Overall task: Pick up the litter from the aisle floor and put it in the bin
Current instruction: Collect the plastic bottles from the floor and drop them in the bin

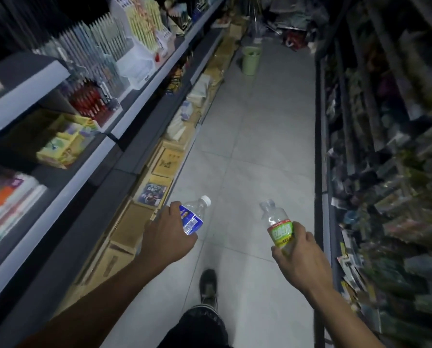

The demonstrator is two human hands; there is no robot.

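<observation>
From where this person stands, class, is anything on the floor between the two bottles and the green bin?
Nothing visible. The left hand holds the blue-label bottle, the right hand the green-label bottle. The floor runs bare to the green bin.

Left hand (pixel 166 237), right hand (pixel 298 257) clenched, outstretched.

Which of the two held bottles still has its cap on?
The blue-labelled bottle in the left hand: white cap on. The green-labelled bottle in the right hand is open-necked.

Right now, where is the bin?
The pale green bin stands on the floor far down the aisle, left of centre, beside the left shelving's lowest boxes.
</observation>
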